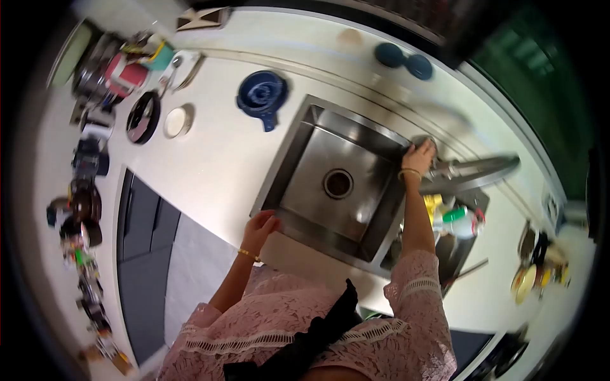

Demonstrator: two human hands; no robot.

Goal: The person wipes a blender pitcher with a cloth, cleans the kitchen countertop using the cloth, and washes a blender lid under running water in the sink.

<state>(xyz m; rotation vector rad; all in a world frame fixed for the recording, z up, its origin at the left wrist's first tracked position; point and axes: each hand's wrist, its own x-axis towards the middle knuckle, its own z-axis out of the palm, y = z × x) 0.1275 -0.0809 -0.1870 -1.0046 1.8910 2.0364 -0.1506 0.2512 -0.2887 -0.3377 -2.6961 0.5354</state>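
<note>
A stainless steel sink (305, 181) with a round drain (338, 184) lies in front of me; no water shows in its basin. My right hand (419, 157) reaches to the far right corner of the basin, beside the faucet (470, 174). Its fingers curve over a small greyish thing (422, 140), mostly hidden and too blurred to name. My left hand (260, 230) hovers by the near left corner of the sink, fingers loosely curled, with nothing visible in it.
A blue strainer-like item with a handle (262, 94) lies left of the sink. A white cup (177, 122) and a black round dish (143, 118) stand farther left. Bottles, one green-topped (454, 214), crowd the right side of the sink. Two dark round items (403, 60) are at the back wall.
</note>
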